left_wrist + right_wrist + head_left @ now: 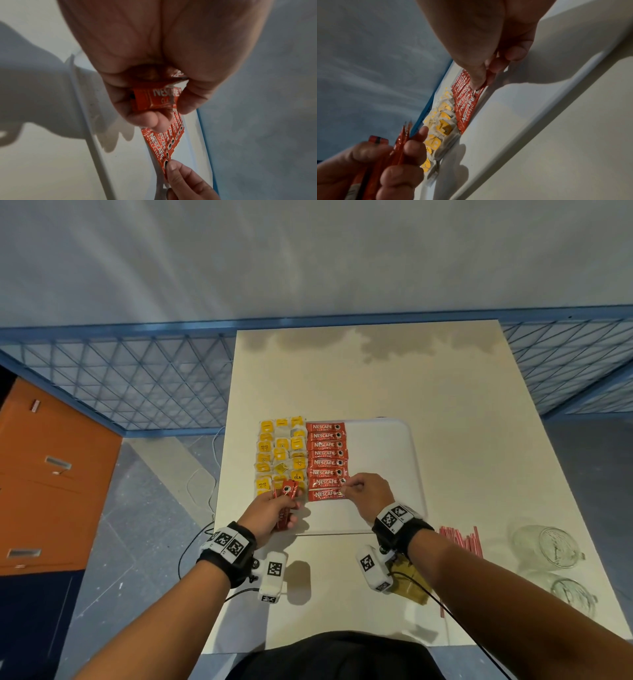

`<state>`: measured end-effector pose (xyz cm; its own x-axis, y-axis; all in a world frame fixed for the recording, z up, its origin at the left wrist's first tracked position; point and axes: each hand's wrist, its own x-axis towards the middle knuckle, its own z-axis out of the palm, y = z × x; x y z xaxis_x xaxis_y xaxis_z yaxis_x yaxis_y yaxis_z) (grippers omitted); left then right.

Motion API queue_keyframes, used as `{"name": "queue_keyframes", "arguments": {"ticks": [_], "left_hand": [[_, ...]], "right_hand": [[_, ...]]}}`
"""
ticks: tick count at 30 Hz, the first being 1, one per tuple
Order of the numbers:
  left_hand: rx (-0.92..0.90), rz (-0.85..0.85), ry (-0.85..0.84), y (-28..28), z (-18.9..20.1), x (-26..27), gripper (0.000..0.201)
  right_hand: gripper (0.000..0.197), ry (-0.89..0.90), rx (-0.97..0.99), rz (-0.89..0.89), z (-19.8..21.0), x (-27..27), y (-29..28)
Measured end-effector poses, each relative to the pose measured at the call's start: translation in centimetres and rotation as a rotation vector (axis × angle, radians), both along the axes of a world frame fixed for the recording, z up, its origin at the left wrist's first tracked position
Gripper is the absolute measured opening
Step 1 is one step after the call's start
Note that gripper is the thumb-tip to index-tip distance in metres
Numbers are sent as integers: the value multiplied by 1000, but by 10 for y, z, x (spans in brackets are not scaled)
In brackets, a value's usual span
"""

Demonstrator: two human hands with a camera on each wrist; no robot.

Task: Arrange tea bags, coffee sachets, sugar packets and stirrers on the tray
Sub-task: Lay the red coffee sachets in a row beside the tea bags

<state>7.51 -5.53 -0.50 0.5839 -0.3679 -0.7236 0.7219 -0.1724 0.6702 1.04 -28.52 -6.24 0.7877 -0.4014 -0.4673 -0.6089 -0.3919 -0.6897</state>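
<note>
Right hand (pixel 488 44) pinches nearest coffee sachet (pixel 467 112) — on tray (pixel 513 108).

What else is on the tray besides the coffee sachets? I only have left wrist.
Observer: Yellow tea bags fill the left part of the tray, in columns right beside the coffee sachet row.
Operator: Stirrers placed yet?
Observer: No. The red-and-white stirrers lie in a bundle on the table, off the tray's near right corner.
Operator: Sugar?
Observer: None on the tray. Brownish packets lie on the table under the right wrist, partly hidden. I can't confirm that they are sugar.
</note>
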Motion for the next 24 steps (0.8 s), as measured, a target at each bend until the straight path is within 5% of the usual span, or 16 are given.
{"name": "queue_keyframes", "arguments": {"ticks": [17,24], "left_hand": [[56,-158,-45,3,4,-5,19],[117,-275,-188,-7,16,-9,18]], "right_hand": [[18,-31,-73,1,10,-3,8],[19,-142,294,190,41,-5,24]]}}
